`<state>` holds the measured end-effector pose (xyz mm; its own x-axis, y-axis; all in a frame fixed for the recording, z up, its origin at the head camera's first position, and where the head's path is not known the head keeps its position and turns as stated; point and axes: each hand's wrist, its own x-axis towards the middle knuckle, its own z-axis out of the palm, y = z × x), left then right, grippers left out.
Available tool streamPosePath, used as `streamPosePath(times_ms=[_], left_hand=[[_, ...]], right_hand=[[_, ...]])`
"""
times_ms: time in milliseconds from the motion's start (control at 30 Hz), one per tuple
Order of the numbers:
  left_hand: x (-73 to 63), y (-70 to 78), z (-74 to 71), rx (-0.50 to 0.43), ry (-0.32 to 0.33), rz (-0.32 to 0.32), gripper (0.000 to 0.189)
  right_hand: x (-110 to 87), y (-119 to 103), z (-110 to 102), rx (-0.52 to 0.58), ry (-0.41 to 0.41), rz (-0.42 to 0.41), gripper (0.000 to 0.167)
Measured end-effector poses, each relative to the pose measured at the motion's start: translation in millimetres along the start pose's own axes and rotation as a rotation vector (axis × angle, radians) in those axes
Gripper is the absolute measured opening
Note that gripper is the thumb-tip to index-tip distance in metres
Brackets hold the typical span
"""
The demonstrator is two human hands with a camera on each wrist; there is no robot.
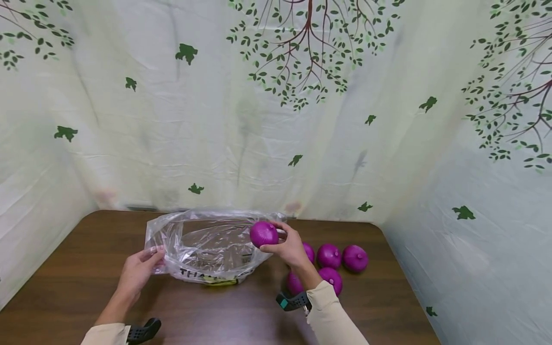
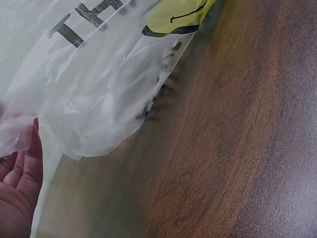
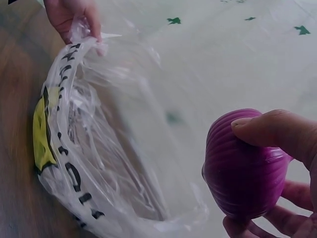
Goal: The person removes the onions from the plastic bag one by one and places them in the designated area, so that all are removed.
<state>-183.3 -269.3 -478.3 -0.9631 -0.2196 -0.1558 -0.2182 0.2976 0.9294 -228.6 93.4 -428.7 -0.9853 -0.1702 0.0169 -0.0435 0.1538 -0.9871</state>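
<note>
A clear plastic bag [image 1: 215,278] with black lettering and a yellow printed patch lies on the table, its mouth spread wide. My left hand [image 1: 140,268] pinches the bag's left edge; in the left wrist view, part of that hand [image 2: 20,188] shows at the lower left. Between the thumb and fingers of my right hand [image 1: 289,244] is a purple onion [image 1: 264,234], held above the right side of the bag's mouth. The right wrist view shows the same onion [image 3: 245,168] close up, beside the bag opening [image 3: 124,148].
Several more purple onions [image 1: 329,256] sit on the brown table [image 1: 241,316] right of the bag, some partly hidden by my right arm. A pale curtain [image 1: 241,134] printed with leaves and branches hangs behind the table and along its sides.
</note>
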Motion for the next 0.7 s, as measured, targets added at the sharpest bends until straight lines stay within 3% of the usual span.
streamPosePath(times_ms=[333, 700], left_hand=[[1.0, -1.4, -0.1, -0.01, -0.015, -0.006, 0.059], [-0.7, -0.1, 0.7, 0.017, -0.007, 0.007, 0.058]], right_hand=[[-11.9, 8, -23, 0.009, 0.004, -0.003, 0.073], [-23.0, 11, -47, 0.064, 0.065, 0.022, 0.07]])
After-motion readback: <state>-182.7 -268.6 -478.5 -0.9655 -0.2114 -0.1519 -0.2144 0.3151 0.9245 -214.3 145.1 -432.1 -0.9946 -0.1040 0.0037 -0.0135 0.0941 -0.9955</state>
